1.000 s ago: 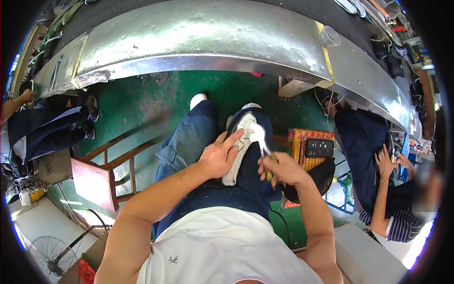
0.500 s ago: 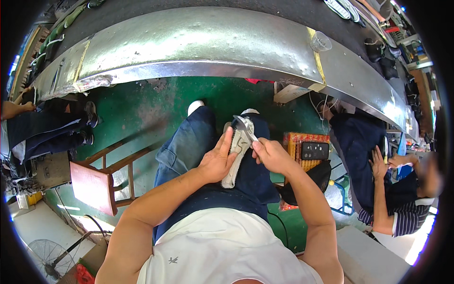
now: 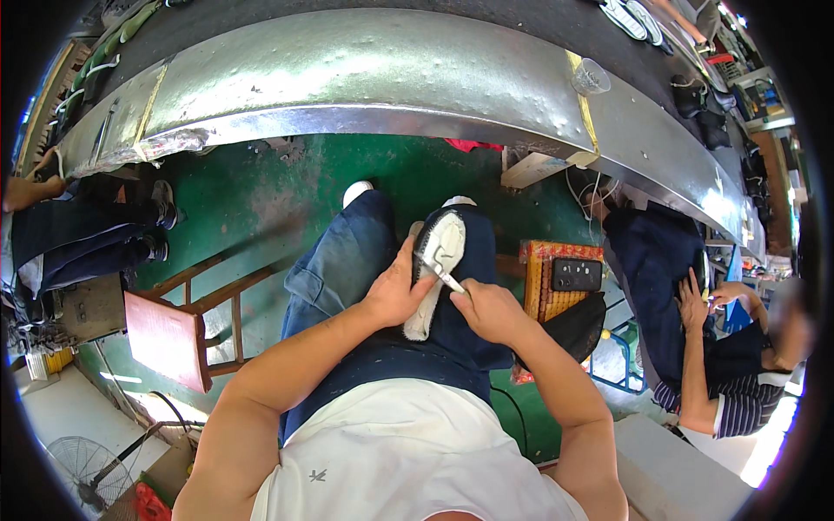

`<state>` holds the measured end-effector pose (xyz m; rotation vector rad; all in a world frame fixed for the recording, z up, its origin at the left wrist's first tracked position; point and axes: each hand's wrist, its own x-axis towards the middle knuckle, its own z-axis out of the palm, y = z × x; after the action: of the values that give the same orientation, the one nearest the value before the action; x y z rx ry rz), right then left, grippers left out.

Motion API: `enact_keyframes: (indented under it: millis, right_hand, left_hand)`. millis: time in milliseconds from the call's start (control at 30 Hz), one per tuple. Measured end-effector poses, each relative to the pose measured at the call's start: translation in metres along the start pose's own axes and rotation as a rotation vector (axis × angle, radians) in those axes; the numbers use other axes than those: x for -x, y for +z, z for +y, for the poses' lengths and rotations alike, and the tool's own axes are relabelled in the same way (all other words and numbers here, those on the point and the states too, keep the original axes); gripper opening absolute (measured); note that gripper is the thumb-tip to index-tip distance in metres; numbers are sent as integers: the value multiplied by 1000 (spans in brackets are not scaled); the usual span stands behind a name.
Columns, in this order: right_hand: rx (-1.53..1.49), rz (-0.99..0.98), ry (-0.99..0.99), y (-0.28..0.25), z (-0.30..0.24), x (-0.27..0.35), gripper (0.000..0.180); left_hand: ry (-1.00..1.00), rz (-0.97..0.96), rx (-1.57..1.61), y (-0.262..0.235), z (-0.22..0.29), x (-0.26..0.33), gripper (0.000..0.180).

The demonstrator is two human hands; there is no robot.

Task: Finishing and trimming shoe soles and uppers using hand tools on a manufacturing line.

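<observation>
I sit in blue jeans with a shoe [image 3: 437, 260] on my lap, its whitish sole turned up and its dark upper edge to the left. My left hand [image 3: 395, 291] grips the shoe along its left side. My right hand [image 3: 489, 308] is closed on a small thin metal tool [image 3: 449, 280] whose tip touches the middle of the sole.
A long dented metal conveyor edge [image 3: 347, 78] curves across the top, with a clear plastic cup [image 3: 591, 78] on it. A wooden stool [image 3: 187, 321] stands at my left, a woven seat with a black remote [image 3: 576, 275] at my right. Other seated people are at both sides. A fan [image 3: 82, 464] lies lower left.
The shoe has turned more sole-up and moved slightly up on my lap. My right hand has shifted the tool onto the middle of the sole.
</observation>
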<state>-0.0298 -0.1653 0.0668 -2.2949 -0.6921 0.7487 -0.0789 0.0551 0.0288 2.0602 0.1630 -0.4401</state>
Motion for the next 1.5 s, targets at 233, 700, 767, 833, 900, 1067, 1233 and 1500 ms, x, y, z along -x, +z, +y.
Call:
enact_keyframes:
  millis: [233, 700, 767, 833, 900, 1067, 1233, 1500]
  right_hand:
    - [127, -70, 66, -2, 4, 13, 41]
    - [-613, 42, 207, 57, 29, 50, 47]
    - [-739, 92, 229, 71, 45, 61, 48]
    - [-878, 102, 271, 79, 51, 67, 49]
    - [-903, 117, 333, 82, 60, 75, 50]
    - [-898, 69, 365, 78, 65, 54, 47]
    - [-757, -18, 433, 67, 77, 19, 45]
    - [-777, -62, 490, 34, 88, -14, 44]
  left_hand:
    - [148, -332, 370, -9, -41, 10, 112]
    - [-6, -213, 334, -14, -41, -26, 95]
    - [-62, -189, 578, -13, -36, -36, 76]
    - [-72, -192, 768, -17, -44, -35, 66]
    - [-72, -170, 870, -38, -30, -34, 61]
    - [74, 1, 802, -177, 53, -34, 86]
    - [351, 247, 31, -331, 141, -121, 78]
    - [-2, 481, -1580, -424, 157, -283, 81]
